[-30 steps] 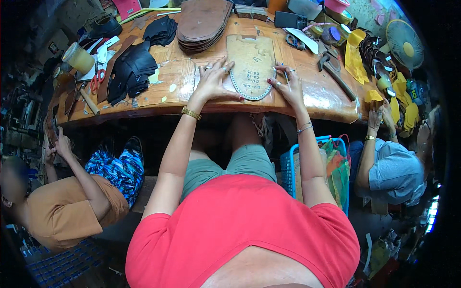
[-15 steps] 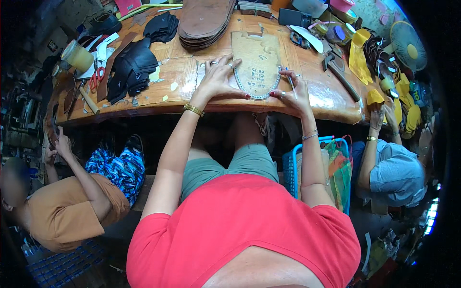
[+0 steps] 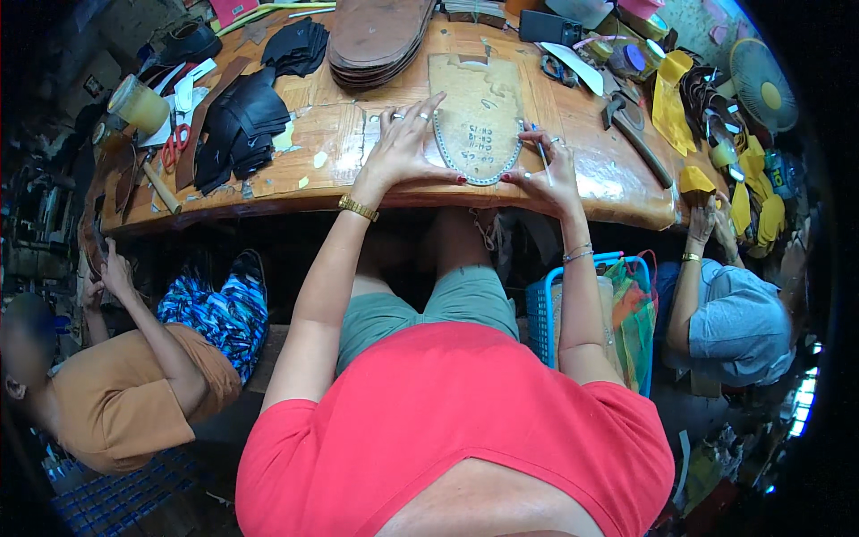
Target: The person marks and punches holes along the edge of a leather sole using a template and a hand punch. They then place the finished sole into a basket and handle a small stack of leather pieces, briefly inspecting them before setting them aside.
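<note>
Your left hand (image 3: 404, 143) lies flat, fingers spread, pressing the left edge of the sole pattern (image 3: 477, 121) on the desk (image 3: 295, 174) — its long axis runs away from you. Your right hand (image 3: 548, 170) pinches a thin pen (image 3: 538, 149) at the pattern's right edge.

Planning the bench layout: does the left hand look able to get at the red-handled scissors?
Probably yes: the left hand lies on the bench, and only flat black pieces lie between it and the scissors.

Sole stack (image 3: 376, 40) behind template (image 3: 479, 121) on table (image 3: 340, 170)
</note>
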Action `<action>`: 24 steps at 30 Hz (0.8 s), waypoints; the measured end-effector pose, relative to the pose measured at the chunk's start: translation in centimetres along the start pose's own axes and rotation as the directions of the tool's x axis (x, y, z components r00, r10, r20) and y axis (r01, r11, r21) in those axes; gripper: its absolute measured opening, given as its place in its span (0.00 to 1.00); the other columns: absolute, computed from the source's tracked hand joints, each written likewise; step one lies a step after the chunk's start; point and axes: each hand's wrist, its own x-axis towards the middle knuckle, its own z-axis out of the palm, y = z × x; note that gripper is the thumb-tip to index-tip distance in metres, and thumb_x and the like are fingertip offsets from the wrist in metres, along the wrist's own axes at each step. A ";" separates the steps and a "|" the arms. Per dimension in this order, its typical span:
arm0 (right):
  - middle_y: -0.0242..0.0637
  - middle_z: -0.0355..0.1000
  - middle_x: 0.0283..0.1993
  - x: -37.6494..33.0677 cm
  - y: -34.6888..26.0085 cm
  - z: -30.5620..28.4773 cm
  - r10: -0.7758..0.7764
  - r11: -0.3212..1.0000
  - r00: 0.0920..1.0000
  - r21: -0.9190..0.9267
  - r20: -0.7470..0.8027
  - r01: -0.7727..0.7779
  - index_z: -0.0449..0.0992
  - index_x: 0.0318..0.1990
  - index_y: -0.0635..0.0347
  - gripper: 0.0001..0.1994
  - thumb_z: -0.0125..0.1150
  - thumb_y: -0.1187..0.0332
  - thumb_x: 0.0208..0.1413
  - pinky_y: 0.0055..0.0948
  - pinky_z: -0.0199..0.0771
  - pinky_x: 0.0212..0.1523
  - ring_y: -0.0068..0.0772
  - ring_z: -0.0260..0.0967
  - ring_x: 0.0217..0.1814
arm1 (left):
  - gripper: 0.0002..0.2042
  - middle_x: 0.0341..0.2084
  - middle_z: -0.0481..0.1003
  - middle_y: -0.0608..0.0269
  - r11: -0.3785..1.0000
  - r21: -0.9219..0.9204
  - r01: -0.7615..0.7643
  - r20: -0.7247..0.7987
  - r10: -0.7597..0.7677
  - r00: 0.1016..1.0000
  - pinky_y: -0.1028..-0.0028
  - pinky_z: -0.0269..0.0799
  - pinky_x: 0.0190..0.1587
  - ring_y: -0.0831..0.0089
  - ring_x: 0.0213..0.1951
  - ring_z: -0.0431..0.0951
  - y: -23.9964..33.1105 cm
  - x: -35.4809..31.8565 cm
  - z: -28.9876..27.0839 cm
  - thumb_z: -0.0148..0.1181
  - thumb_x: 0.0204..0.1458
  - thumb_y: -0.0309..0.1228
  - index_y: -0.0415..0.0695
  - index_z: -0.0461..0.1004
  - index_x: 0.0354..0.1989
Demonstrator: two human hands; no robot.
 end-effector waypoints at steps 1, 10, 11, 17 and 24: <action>0.42 0.71 0.57 0.0 0.0 0.1 0.003 1.000 1.000 0.009 -0.003 -0.003 0.75 0.44 0.53 0.35 0.79 0.49 0.24 0.42 0.54 0.62 0.45 0.65 0.59 | 0.60 0.62 0.62 0.51 1.000 -0.012 0.006 -0.007 -0.006 1.000 0.53 0.44 0.63 0.56 0.62 0.62 -0.2 -0.1 0.2 0.70 0.23 0.64 0.50 0.52 0.68; 0.40 0.72 0.57 0.1 -0.1 0.0 -0.058 0.998 0.998 0.004 -0.030 0.059 0.75 0.41 0.54 0.33 0.78 0.49 0.24 0.41 0.55 0.62 0.43 0.67 0.58 | 0.55 0.62 0.60 0.49 0.997 0.076 0.014 0.070 -0.019 0.997 0.50 0.42 0.64 0.56 0.65 0.58 -0.2 -0.1 -0.1 0.70 0.23 0.64 0.48 0.60 0.64; 0.40 0.72 0.57 0.1 0.0 0.0 -0.065 0.998 0.997 0.015 -0.037 0.066 0.75 0.41 0.54 0.33 0.78 0.48 0.24 0.41 0.55 0.61 0.43 0.67 0.57 | 0.54 0.62 0.60 0.49 0.994 0.110 0.016 0.084 -0.025 0.996 0.50 0.42 0.64 0.56 0.65 0.58 -0.1 0.0 -0.2 0.70 0.23 0.64 0.48 0.62 0.63; 0.47 0.69 0.59 0.2 -1.3 -0.6 -0.046 0.998 0.999 -0.041 0.008 0.046 0.74 0.43 0.59 0.32 0.81 0.61 0.25 0.36 0.63 0.60 0.43 0.66 0.60 | 0.52 0.62 0.60 0.47 0.995 0.100 0.023 0.079 -0.031 0.996 0.51 0.42 0.65 0.54 0.65 0.57 -0.1 0.0 -0.2 0.69 0.23 0.65 0.48 0.66 0.60; 0.38 0.76 0.46 0.2 -1.2 -0.5 -0.062 0.996 0.998 -0.070 -0.025 0.060 0.77 0.40 0.54 0.32 0.79 0.49 0.23 0.39 0.57 0.59 0.41 0.68 0.54 | 0.52 0.62 0.60 0.46 0.996 0.084 0.026 0.067 -0.031 0.997 0.52 0.42 0.65 0.54 0.65 0.57 -0.2 -0.1 0.0 0.69 0.23 0.66 0.48 0.66 0.60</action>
